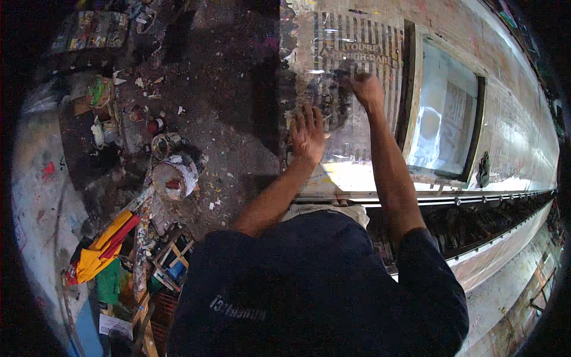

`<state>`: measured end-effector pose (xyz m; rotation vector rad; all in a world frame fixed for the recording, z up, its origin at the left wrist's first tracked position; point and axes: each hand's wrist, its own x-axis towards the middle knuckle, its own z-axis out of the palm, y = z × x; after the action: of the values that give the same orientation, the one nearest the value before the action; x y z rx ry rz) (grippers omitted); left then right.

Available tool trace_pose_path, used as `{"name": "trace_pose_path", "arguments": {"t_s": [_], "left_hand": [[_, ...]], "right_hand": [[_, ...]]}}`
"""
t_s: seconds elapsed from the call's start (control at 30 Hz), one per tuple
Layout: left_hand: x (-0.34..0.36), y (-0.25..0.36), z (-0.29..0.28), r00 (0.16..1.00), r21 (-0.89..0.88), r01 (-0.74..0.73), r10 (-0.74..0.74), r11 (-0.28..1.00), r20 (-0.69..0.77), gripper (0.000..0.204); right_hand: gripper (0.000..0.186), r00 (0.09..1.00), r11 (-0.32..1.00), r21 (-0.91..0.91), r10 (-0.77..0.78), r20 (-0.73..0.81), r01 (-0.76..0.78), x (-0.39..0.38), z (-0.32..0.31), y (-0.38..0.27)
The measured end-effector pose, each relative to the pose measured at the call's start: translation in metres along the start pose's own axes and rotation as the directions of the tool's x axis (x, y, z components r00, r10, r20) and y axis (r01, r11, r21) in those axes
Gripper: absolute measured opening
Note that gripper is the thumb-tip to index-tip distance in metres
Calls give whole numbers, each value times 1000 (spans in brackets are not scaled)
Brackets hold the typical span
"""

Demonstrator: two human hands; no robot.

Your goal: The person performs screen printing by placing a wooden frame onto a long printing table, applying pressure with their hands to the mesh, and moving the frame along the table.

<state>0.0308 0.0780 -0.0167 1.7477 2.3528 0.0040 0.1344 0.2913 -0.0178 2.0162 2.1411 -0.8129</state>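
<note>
My left hand (pixel 308 135) lies flat with its fingers spread, near the left edge of a long table (pixel 464 30). Under it is a sheet (pixel 380 71) with dark and light stripes and printed lettering, shiny in places. Farther in, over the stripes, my right hand (pixel 367 90) is curled closed with the knuckles up. A dark patch shows beside its fingers; whether that is a held thing or shadow I cannot make out. Right of the sheet rests a wooden-framed screen (pixel 443 77) with a pale, glossy mesh.
A metal rail (pixel 428 197) runs along the table's near edge. On the paint-spattered floor (pixel 232 154) to the left stand a paint-crusted bucket (pixel 172 180) and small containers. Nearer are a yellow and red cloth (pixel 107 247) and a green cloth (pixel 108 282).
</note>
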Motion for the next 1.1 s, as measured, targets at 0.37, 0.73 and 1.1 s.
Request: {"name": "trace_pose_path", "arguments": {"t_s": [0.37,0.73,1.1], "left_hand": [[8,5,1,998,93,-6,0,996,59,96],[8,1,3,992,5,38,-38,999,120,100],[1,-13,-18,992,-41,-123,124,992,8,71]], "right_hand": [[27,937,802,489,-264,-227,344,30,-19,8],[32,816,820,-8,-571,-92,573,-51,47,-8],[47,778,780,38,-617,-119,625,-198,74,72]]}}
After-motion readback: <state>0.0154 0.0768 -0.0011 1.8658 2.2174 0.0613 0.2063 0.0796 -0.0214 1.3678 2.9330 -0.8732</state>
